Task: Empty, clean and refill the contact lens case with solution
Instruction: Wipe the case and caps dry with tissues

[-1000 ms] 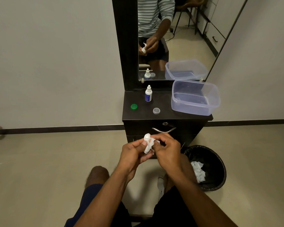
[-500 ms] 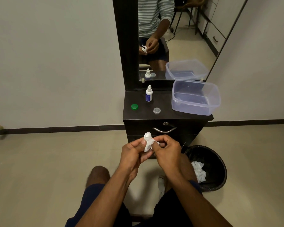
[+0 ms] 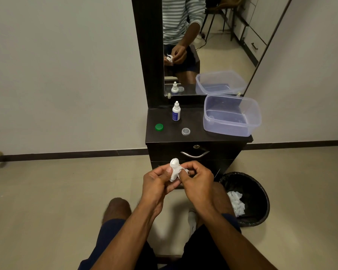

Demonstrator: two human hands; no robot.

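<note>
Head view: left hand [image 3: 156, 182] grips lens case [image 3: 174, 169] — right hand [image 3: 196, 179] pinches tissue [image 3: 183, 170] against it.

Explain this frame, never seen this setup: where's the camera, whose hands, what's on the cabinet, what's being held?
No machine here: the camera sits on a person's head, looking forward and down, so the two arms rising from the bottom edge are the wearer's own. The mirror ahead reflects the same person.

The left hand holds a small white contact lens case; the right hand pinches white tissue against it, seemingly wiping it.

On the dark cabinet stand a solution bottle, a green cap, a clear cap and a clear plastic tub. On the floor to the right, a black bin holds crumpled white tissue.
</note>
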